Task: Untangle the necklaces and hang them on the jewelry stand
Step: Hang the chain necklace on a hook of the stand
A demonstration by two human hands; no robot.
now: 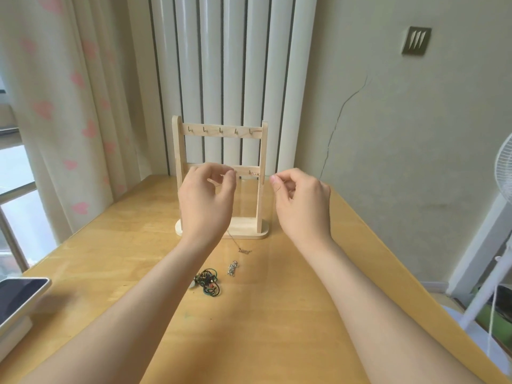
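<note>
Both hands were up at the stand's [220, 133] lower bar: left hand [206, 200] & right hand [300, 202] each pinched shut on a thin chain [234, 241], pendant dragging on the table [318, 273]. Risk, imo: it'd slip the hook, or snag the dark tangle [207, 282] below.

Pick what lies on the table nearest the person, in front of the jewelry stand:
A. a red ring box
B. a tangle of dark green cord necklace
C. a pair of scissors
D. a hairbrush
B: the dark green tangle lies on the table nearer the camera than the stand, beside a small silver chain.
</note>
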